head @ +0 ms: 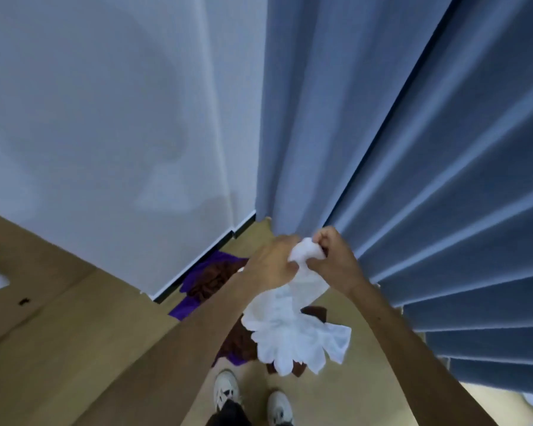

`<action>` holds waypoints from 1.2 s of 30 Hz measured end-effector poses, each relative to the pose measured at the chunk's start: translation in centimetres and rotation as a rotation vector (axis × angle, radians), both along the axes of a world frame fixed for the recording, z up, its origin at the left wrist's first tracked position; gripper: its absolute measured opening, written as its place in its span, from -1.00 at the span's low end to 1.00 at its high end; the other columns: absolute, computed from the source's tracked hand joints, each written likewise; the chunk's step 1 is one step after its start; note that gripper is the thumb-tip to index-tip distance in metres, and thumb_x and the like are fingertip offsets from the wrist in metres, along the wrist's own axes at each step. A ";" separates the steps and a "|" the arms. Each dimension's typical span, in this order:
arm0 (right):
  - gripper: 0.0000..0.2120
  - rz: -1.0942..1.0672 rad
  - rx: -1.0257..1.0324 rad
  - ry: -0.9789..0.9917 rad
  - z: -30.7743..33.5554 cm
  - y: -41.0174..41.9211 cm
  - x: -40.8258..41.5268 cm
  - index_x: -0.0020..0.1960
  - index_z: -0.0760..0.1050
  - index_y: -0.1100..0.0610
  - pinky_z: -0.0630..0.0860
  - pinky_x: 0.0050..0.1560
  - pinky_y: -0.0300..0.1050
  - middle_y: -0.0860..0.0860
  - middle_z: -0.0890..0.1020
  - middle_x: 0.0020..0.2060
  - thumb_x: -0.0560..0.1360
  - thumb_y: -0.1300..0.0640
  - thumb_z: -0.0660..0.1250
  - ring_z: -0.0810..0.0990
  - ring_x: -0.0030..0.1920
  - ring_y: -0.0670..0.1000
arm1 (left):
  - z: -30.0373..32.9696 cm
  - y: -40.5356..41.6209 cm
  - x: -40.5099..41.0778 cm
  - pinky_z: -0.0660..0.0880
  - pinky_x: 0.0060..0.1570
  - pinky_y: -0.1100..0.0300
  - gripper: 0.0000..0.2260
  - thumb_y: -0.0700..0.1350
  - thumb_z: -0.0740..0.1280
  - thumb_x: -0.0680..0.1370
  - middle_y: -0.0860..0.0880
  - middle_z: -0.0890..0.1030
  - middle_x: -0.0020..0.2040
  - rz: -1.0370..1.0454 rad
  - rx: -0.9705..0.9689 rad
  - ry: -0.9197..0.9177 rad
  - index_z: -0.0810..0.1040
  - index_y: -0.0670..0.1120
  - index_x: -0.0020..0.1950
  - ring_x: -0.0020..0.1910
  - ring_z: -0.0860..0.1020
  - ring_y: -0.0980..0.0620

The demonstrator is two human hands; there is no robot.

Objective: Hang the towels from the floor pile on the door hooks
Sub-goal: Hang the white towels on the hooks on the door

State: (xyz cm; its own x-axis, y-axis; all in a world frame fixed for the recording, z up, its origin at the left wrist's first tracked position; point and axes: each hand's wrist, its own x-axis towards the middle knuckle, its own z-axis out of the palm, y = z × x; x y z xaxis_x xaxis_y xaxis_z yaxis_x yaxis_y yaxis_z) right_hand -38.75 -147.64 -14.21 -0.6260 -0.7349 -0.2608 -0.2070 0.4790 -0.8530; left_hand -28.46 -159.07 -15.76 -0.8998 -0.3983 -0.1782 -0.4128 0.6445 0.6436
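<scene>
Fingers of left hand [271,262] and right hand [336,259] curl tight round white towel's [290,330] bunched top.

White wall [105,103] meets blue curtain [413,149] above tan floor [74,348].

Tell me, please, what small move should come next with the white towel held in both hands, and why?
Probably lift the bunched white cloth towel up toward a hook. The left hand and right hand both pinch its gathered top edge, and the rest hangs free above the brown and purple towels left on the wooden floor. No hook shows in this view, so looking up first seems wise.
</scene>
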 end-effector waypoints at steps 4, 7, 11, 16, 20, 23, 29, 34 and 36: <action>-0.67 -0.010 -0.090 -0.098 4.8 -0.5 -0.2 -0.05 0.36 0.02 0.47 -0.20 -0.09 0.01 0.54 -0.14 0.33 0.35 0.35 0.52 -0.17 0.00 | 7.9 -2.1 0.2 0.28 -0.20 0.19 -0.87 -0.21 0.29 0.47 0.01 0.45 -0.19 0.096 -0.081 0.156 0.34 -0.05 -0.14 -0.10 0.50 -0.14; -0.66 0.123 -0.011 -0.082 6.0 -1.2 0.7 0.09 0.49 0.10 0.57 -0.14 -0.09 0.00 0.62 -0.06 0.34 0.30 0.36 0.60 -0.06 0.02 | 12.7 -2.9 1.8 0.26 -0.30 0.23 -0.75 -0.23 0.27 0.45 0.10 0.35 -0.34 0.205 -0.094 0.263 0.25 0.01 -0.30 -0.29 0.39 0.00; -0.89 0.332 0.069 -0.107 6.5 -3.2 1.9 -0.07 0.56 0.29 0.57 0.04 -0.01 0.10 0.65 -0.10 0.42 0.31 0.35 0.62 -0.06 0.07 | 18.6 -4.0 5.2 0.18 -0.42 0.24 -0.77 -0.17 0.21 0.37 0.09 0.31 -0.42 0.418 -0.154 0.392 0.17 0.02 -0.38 -0.42 0.30 0.13; -0.67 0.413 -0.050 0.287 10.2 -7.0 2.7 -0.40 0.34 0.24 0.22 -0.33 -0.20 0.01 0.33 -0.42 0.47 0.21 0.35 0.35 -0.30 0.01 | 22.6 -5.1 12.0 0.23 -0.43 0.18 -0.86 -0.07 0.18 0.28 0.06 0.30 -0.45 0.743 -0.288 0.501 0.22 -0.04 -0.39 -0.45 0.29 0.09; -0.61 0.396 -0.221 0.324 14.9 -9.5 4.5 -0.45 0.41 -0.09 0.34 -0.42 -0.37 -0.11 0.47 -0.49 0.48 0.26 0.27 0.48 -0.38 -0.06 | 25.0 -5.0 15.9 0.30 -0.44 0.17 -0.73 0.01 0.21 0.40 0.02 0.35 -0.48 0.847 -0.151 0.714 0.30 -0.10 -0.42 -0.49 0.32 0.10; -0.62 0.494 -0.319 0.187 17.6 -10.4 6.4 -0.25 0.60 -0.09 0.52 -0.31 -0.35 -0.05 0.66 -0.30 0.46 0.35 0.21 0.59 -0.33 -0.17 | 25.7 -4.3 17.0 0.45 -0.55 0.17 -0.69 0.01 0.20 0.50 -0.12 0.48 -0.41 0.944 -0.112 0.710 0.38 -0.19 -0.32 -0.55 0.43 0.12; -0.73 0.726 -0.411 -0.054 21.3 -10.3 9.5 -0.16 0.68 0.08 0.63 -0.03 -0.14 0.03 0.71 -0.16 0.42 0.39 0.30 0.66 -0.13 0.00 | 24.0 -2.5 16.9 0.55 -0.02 0.13 -0.69 -0.26 0.05 0.57 -0.02 0.62 0.07 0.810 -0.108 0.360 0.49 -0.06 0.17 0.00 0.59 0.00; -0.75 0.849 -0.433 -0.089 23.4 -10.3 11.1 -0.23 0.60 0.09 0.47 -0.22 -0.33 -0.08 0.63 -0.28 0.41 0.39 0.28 0.55 -0.25 -0.16 | 23.4 -1.4 17.5 0.37 0.09 0.26 -0.67 -0.32 0.13 0.49 0.05 0.56 0.18 0.637 -0.098 0.284 0.49 -0.01 0.14 0.23 0.47 0.11; -0.73 0.871 -0.471 -0.096 24.1 -10.5 11.7 -0.24 0.56 0.08 0.43 -0.25 -0.38 -0.06 0.59 -0.30 0.40 0.43 0.26 0.52 -0.27 -0.15 | 23.7 -1.6 18.2 0.47 0.09 0.13 -0.80 -0.28 0.19 0.47 0.03 0.57 0.06 0.659 -0.058 0.283 0.47 -0.04 0.00 0.15 0.51 0.05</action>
